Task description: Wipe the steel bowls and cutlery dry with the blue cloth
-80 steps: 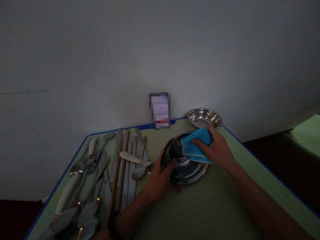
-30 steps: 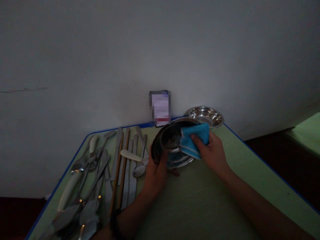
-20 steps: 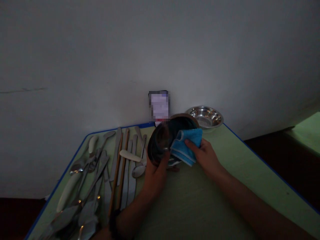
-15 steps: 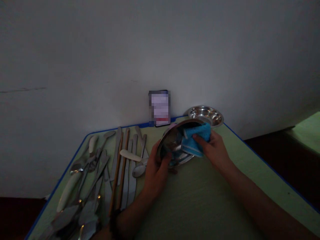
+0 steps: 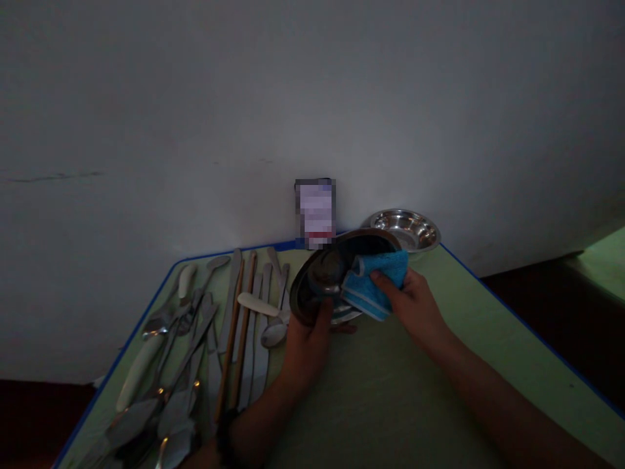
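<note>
My left hand (image 5: 305, 345) grips the near rim of a steel plate (image 5: 327, 270) and holds it tilted up above the green table (image 5: 400, 391). My right hand (image 5: 415, 306) holds a folded blue cloth (image 5: 375, 283) and presses it against the plate's inner face on the right side. The plate's lower edge is near the table, just above my left thumb.
A second steel bowl (image 5: 407, 228) sits at the table's far right corner by the wall. Several spoons, knives and chopsticks (image 5: 209, 339) lie spread over the table's left half. A small blurred card (image 5: 315, 213) leans against the wall. The table's blue edge (image 5: 512, 319) runs along the right.
The plate has been lifted off the table and tipped up toward me. The cloth in my right hand has rubbed back and forth across the plate's face.
</note>
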`<control>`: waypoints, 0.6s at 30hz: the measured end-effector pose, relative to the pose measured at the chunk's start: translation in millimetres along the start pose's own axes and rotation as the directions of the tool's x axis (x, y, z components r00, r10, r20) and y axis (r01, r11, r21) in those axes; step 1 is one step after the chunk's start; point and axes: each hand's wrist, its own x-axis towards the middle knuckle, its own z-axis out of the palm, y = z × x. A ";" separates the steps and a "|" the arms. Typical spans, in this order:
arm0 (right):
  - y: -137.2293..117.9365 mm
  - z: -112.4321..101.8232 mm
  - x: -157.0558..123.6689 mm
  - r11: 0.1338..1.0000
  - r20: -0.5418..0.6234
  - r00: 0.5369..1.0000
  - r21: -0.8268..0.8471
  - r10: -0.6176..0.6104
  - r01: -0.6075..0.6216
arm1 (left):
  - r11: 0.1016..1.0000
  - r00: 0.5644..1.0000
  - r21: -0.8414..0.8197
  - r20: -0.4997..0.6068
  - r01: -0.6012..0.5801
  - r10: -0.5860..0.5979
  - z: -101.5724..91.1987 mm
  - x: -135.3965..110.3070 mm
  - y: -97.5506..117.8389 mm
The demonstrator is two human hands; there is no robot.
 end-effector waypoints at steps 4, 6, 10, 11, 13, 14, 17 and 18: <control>-1.9 -7.9 3.5 0.983 -0.108 0.977 -0.035 -0.182 0.179 | 0.998 0.998 -0.053 0.041 0.038 -0.036 -1.7 3.5 -4.2; -3.6 -9.5 3.3 0.955 -0.173 0.941 -0.108 -0.291 0.276 | 0.992 0.998 -0.115 0.048 0.044 -0.039 -2.5 5.7 -4.4; -5.6 -11.3 1.2 0.870 -0.243 0.843 -0.256 -0.480 0.421 | 0.966 0.994 -0.243 0.082 0.087 -0.069 -3.2 8.1 -0.6; -6.1 -12.6 1.1 0.846 -0.249 0.818 -0.283 -0.519 0.451 | 0.955 0.993 -0.280 0.084 0.100 -0.079 -3.3 8.3 0.9; -7.3 -16.2 1.7 0.788 -0.246 0.760 -0.339 -0.602 0.514 | 0.922 0.991 -0.362 0.055 0.134 -0.123 -3.5 8.5 4.3; -8.0 -18.2 2.3 0.755 -0.236 0.729 -0.362 -0.642 0.547 | 0.901 0.986 -0.401 0.037 0.163 -0.162 -3.5 8.5 6.2; -8.8 -21.8 3.2 0.661 -0.124 0.674 -0.390 -0.728 0.641 | 0.820 0.952 -0.490 0.084 0.298 -0.296 -2.6 8.2 11.5; -8.3 -21.7 3.0 0.629 -0.052 0.665 -0.386 -0.745 0.675 | 0.790 0.937 -0.506 0.137 0.346 -0.323 -2.0 8.1 12.9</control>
